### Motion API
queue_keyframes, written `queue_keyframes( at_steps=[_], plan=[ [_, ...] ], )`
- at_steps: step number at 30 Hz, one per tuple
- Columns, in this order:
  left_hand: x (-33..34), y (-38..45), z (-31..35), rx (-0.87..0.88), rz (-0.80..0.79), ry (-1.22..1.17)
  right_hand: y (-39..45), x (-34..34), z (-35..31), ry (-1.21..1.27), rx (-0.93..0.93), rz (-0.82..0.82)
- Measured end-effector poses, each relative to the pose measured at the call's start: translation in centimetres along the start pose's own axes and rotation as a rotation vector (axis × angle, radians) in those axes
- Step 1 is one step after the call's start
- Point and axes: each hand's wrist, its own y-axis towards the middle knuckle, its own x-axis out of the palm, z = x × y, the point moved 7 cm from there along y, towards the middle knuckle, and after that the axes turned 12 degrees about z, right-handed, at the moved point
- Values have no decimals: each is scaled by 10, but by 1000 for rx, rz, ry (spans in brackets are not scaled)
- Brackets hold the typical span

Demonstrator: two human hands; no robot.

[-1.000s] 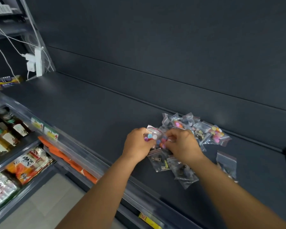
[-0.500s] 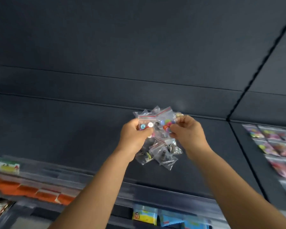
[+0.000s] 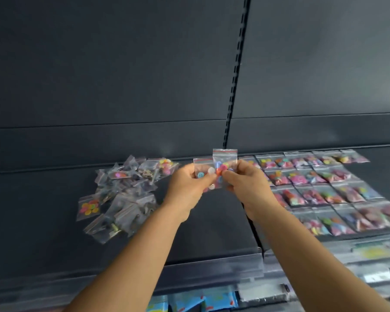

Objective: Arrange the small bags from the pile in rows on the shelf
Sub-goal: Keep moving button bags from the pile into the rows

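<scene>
A: Holding is what is seen at the centre: two small clear bags are kept up in the air above the dark shelf. The left bag, with a blue and a white button inside, is pinched by the left hand, the thumb laid across its lower part. The right bag, red-striped along its seal and filled with mixed coloured buttons, is pinched by the right hand.

B: Are the two bags kept apart?

A: No, they overlap; the right bag is set slightly higher and its edge lies in front of the left one. Both are held upright, seals uppermost.

B: And where is the pile found?

A: The pile is spread on the shelf to the left of the hands, a loose heap of bags tilted at many angles. Bright buttons are seen in some of them, darker small pieces in others; those cannot be told more exactly.

B: What is laid out on the other side?

A: To the right, beyond a seam in the shelf, rows of bags are lined up edge to edge, from the back wall to the front rail. That part is blurred. Below the rail, blue packaging is partly shown.
</scene>
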Motion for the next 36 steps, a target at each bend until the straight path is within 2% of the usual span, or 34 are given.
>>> queue_keyframes(
  at_steps=[8, 14, 19, 24, 27, 36],
  plan=[
    [141, -24, 24, -8, -27, -10, 51, -135, 5, -15, 19, 10],
    [216, -36, 41, 26, 18, 0, 88, -214, 10, -41, 11, 81],
    [256, -32, 46, 66, 26, 48, 101, -245, 15, -11, 29, 83],
    [289, -26, 44, 65, -103, 82, 111, -270, 18, -40, 17, 202],
    [305, -18, 45, 88, -176, 93, 115, -279, 19, -49, 28, 210],
    [338, -6, 52, 107, -279, 45, 129, -306, 23, 26, 54, 335]
  ],
)
